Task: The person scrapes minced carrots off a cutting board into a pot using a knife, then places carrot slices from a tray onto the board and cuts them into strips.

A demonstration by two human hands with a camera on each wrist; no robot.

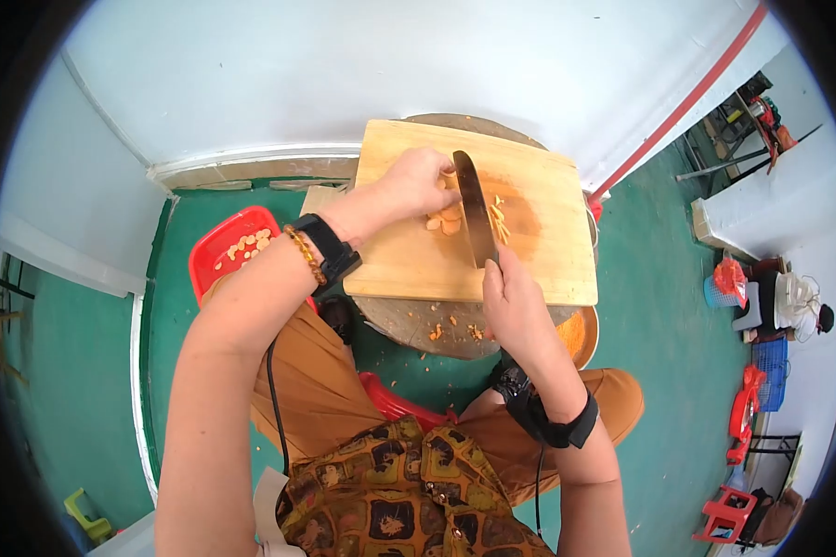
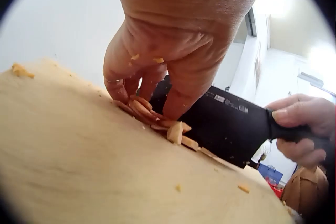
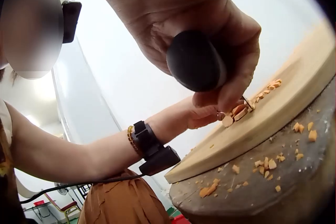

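Note:
My right hand (image 1: 515, 306) grips the black handle of a cleaver (image 1: 475, 204), its dark blade standing on edge on the wooden cutting board (image 1: 548, 274). To the blade's left, my left hand (image 1: 423, 181) holds a small stack of orange carrot slices (image 2: 140, 109) between curled fingers and thumb, fingertips close beside the blade. Some carrot slices (image 1: 448, 223) lie loose just below that hand. Thin carrot strips (image 1: 499, 223) lie on the board to the right of the blade. Small orange crumbs stick to the back of my left hand.
Under the board is a round wooden block (image 1: 409, 325) with scattered orange bits (image 3: 268, 165). A red basin (image 1: 198, 265) with more slices stands on the green floor at left. A metal bowl (image 1: 595, 334) of fine orange pieces sits at right. A white wall (image 1: 297, 74) rises behind.

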